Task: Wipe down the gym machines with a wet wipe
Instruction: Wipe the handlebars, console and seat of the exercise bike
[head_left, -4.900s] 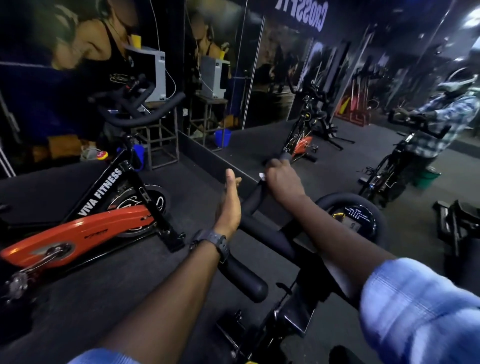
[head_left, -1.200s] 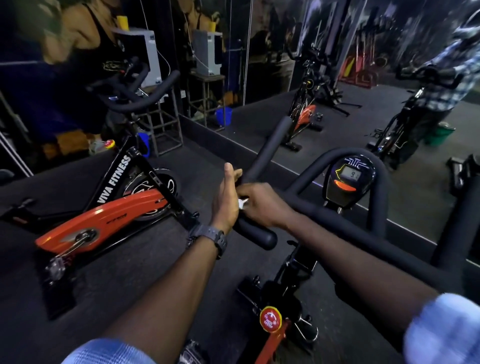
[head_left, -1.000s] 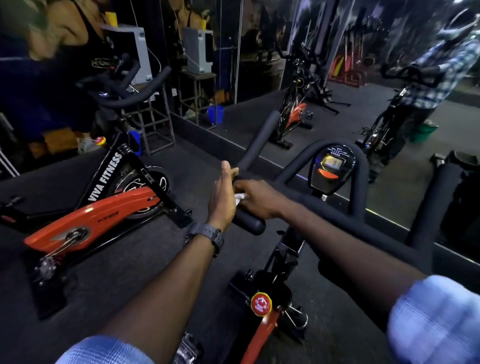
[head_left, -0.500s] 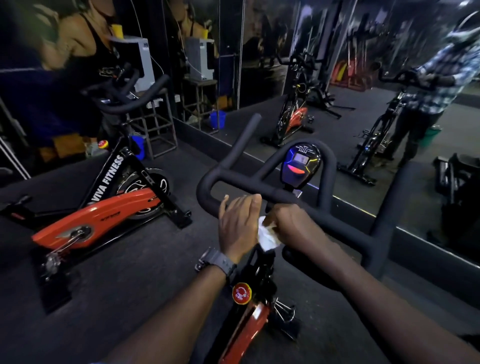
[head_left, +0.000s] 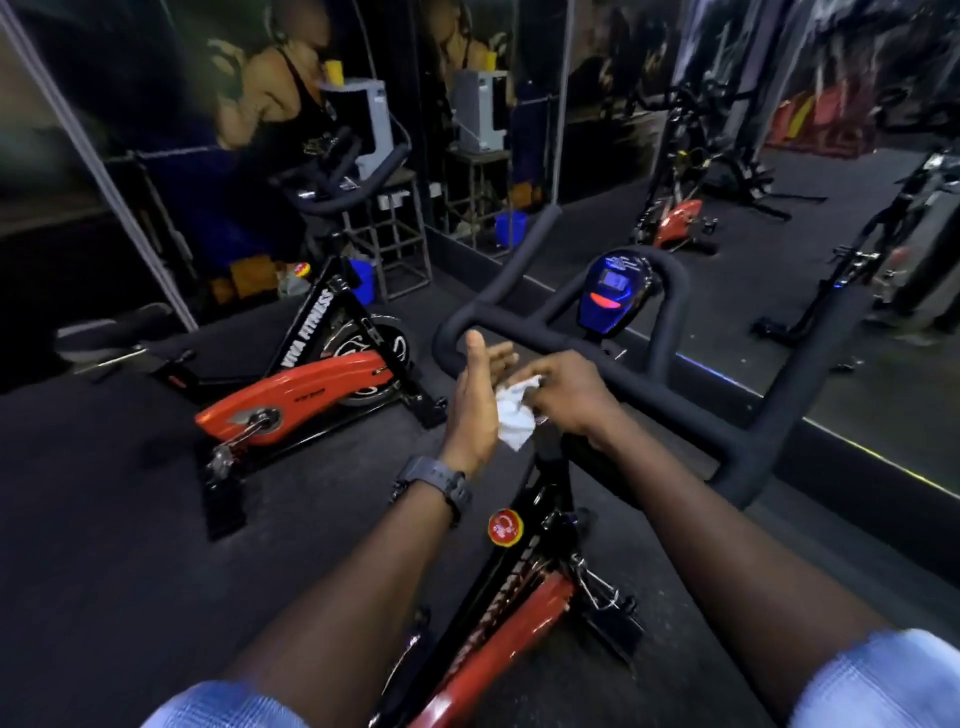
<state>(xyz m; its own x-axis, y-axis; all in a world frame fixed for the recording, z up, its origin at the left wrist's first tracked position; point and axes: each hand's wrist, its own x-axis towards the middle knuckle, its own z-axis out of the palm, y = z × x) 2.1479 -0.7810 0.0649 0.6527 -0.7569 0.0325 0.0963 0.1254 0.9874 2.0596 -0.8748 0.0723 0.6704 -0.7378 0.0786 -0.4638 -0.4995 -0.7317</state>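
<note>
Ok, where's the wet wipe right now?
Centre of the head view: the wet wipe is pinched in the right hand, against the open left hand, just below the handlebar.

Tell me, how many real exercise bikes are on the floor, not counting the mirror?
2: the near bike beneath the hands, and the orange bike to its left. The ones beyond are mirror reflections; more may stand out of view.

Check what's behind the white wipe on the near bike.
The wet wipe hangs between the open left hand and the right hand pinching it. Behind it the handlebar stem junction is covered; whether wipe touches bar is unclear.
</note>
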